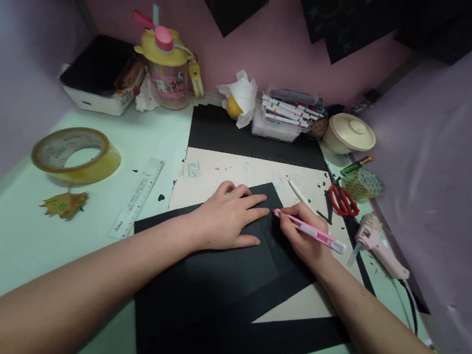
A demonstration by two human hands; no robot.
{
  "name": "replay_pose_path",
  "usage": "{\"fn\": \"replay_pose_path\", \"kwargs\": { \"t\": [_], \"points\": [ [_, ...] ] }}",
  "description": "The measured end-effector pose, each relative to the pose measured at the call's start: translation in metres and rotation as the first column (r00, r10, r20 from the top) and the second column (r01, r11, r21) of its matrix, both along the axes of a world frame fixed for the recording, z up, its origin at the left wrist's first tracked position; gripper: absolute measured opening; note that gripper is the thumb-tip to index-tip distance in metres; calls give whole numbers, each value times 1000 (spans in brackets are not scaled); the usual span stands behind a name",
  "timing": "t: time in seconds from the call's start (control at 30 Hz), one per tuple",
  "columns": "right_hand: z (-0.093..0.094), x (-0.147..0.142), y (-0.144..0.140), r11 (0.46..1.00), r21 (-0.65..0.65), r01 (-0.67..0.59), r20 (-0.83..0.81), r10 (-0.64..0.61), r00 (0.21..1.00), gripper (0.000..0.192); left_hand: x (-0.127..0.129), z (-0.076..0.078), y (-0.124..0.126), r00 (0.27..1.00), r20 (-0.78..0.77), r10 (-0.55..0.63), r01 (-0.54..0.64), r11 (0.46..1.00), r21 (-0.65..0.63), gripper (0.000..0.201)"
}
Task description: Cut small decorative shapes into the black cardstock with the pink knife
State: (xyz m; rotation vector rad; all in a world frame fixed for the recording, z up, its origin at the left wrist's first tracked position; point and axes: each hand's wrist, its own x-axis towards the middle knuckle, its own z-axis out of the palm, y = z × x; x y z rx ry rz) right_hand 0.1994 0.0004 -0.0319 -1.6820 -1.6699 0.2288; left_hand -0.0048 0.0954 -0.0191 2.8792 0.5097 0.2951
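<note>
My left hand (235, 215) lies flat on the black paper (218, 298), its fingers spread and pointing right. Just beside those fingertips, my right hand (309, 234) grips a slim pink craft knife (315, 235) like a pen. Its tip meets the black paper near the upper right part of the sheet; the blade itself is too small to make out. Several black sheets overlap here, with a pale drawn-on board (226, 169) under them. A white pen-like stick (299, 191) lies on the board, just beyond my right hand.
Red-handled scissors (343, 200), a green tape roll (364, 184) and a pink glue gun (379, 244) lie at right. A ruler (137, 197), leaf (65, 205) and large tape roll (77, 156) are left. A marker box (281, 120) and yellow-lidded bottle (170, 74) stand behind.
</note>
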Motion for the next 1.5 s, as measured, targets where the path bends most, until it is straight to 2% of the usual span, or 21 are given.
{"fn": "replay_pose_path", "kwargs": {
  "t": [0.4, 0.8, 1.03, 1.5],
  "points": [
    [-3, -3, -3, 996, 28, -79, 161, 73, 984, 13, 0, 1, 0, 1000, -19, -7, 7, 1000, 16, 58],
    [1, -3, -5, 995, 45, -94, 161, 86, 983, 16, 0, 0, 1, 1000, -4, -6, 6, 1000, 17, 58],
    [-2, -2, -5, 990, 90, -107, 138, 94, 986, 11, -1, 2, 0, 1000, -26, -5, 5, 1000, 13, 58],
    [-3, -1, -4, 994, 41, -106, 117, 100, 988, 8, 0, 2, 0, 999, -39, -3, 4, 1000, 16, 58]
  ]
}}
